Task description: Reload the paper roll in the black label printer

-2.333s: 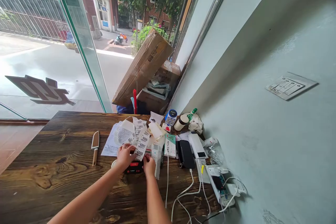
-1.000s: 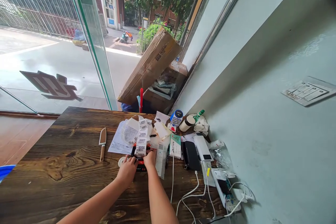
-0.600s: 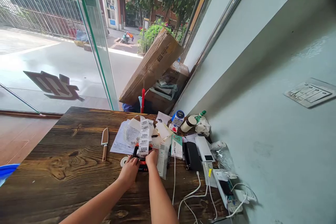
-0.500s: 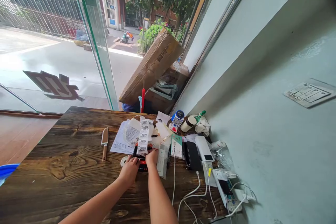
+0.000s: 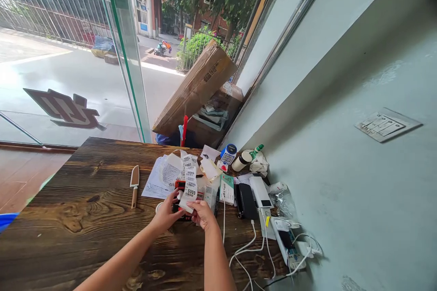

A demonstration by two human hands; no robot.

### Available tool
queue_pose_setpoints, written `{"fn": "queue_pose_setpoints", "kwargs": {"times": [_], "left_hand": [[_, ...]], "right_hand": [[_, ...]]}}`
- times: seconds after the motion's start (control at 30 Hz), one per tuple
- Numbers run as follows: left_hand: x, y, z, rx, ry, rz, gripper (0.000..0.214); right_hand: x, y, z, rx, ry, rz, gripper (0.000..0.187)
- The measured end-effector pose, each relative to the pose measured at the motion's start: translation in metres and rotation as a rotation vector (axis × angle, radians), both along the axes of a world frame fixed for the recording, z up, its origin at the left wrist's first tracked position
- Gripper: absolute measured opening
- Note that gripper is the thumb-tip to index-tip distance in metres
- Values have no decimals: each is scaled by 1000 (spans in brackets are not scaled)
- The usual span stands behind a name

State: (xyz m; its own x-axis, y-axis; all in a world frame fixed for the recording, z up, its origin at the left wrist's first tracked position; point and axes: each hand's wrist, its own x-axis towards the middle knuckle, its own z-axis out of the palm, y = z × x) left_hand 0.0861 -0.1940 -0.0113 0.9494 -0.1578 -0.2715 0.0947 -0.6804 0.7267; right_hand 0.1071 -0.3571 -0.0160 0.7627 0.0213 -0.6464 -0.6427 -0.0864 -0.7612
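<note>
A small black and red printer [image 5: 180, 187] sits on the dark wooden table [image 5: 82, 218]. My left hand [image 5: 165, 211] grips its near side, fingers curled round it. A white strip of numbered tickets [image 5: 190, 177] runs up from it, the lowest one reading 6009. My right hand [image 5: 204, 213] pinches the lower end of that strip just right of the printer.
A knife with a wooden handle [image 5: 134, 184] lies to the left. Papers [image 5: 160, 177], a black phone [image 5: 245, 194], a white power bank [image 5: 260, 191], cables [image 5: 252, 245], a power strip [image 5: 288, 248] and a cup [image 5: 240, 161] crowd the wall side. Cardboard boxes [image 5: 194, 86] lean beyond the table.
Both hands were pressed on the printer; now my right hand has lifted and pulled the ticket strip toward me. The lowest ticket reads 6009 instead of 6008.
</note>
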Motion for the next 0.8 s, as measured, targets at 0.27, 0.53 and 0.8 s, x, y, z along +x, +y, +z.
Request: {"fn": "queue_pose_setpoints", "kwargs": {"times": [0.27, 0.53, 0.8], "left_hand": [[4, 8, 19, -823, 410, 268, 76], [-5, 16, 31, -881, 350, 403, 69], [0, 36, 31, -793, 73, 423, 68]], "right_hand": [[-20, 16, 13, 231, -122, -32, 11], [-34, 41, 18, 336, -366, -138, 49], [-30, 87, 21, 354, -427, -210, 47]]}}
